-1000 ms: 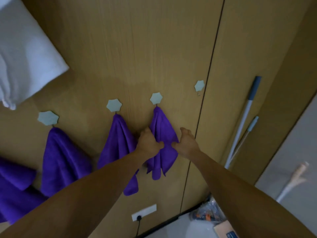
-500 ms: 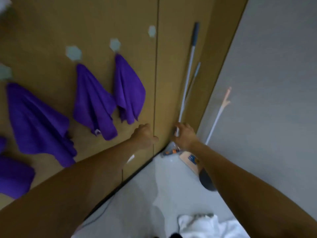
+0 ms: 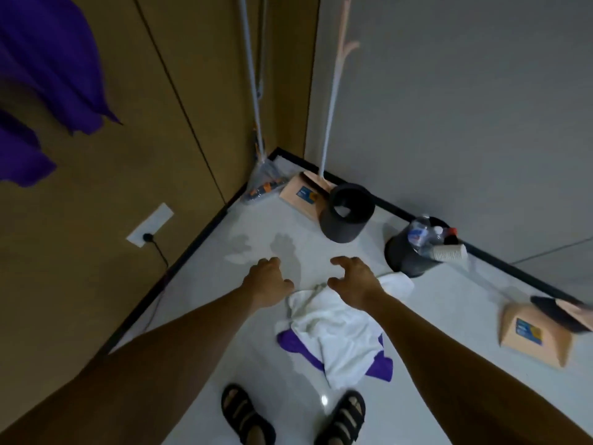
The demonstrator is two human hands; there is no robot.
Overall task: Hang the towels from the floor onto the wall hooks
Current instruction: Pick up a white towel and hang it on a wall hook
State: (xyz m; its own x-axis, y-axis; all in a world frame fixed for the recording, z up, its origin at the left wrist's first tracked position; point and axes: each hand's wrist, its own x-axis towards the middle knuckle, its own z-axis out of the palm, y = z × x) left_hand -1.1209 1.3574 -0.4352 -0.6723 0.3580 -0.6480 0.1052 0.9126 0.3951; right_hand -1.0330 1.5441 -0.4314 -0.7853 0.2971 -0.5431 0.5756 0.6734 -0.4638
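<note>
A white towel lies crumpled on the pale floor just ahead of my sandalled feet. A purple towel lies under it, showing at its left and lower right edges. My left hand hovers above the floor left of the pile, fingers loosely curled, holding nothing. My right hand hovers over the pile's far end with fingers spread and bent, empty. Purple towels hang on the wooden wall at the upper left. No hooks are in view.
Two dark bins stand near the corner: one nearly empty, one filled with bottles and a cup. A dustpan and mop poles lean in the corner. Another dustpan lies at the right. A wall socket has a cable.
My view has swung down from the hung purple towels to the floor. Both hands have let go of the hung towel and dropped down over the towel pile.
</note>
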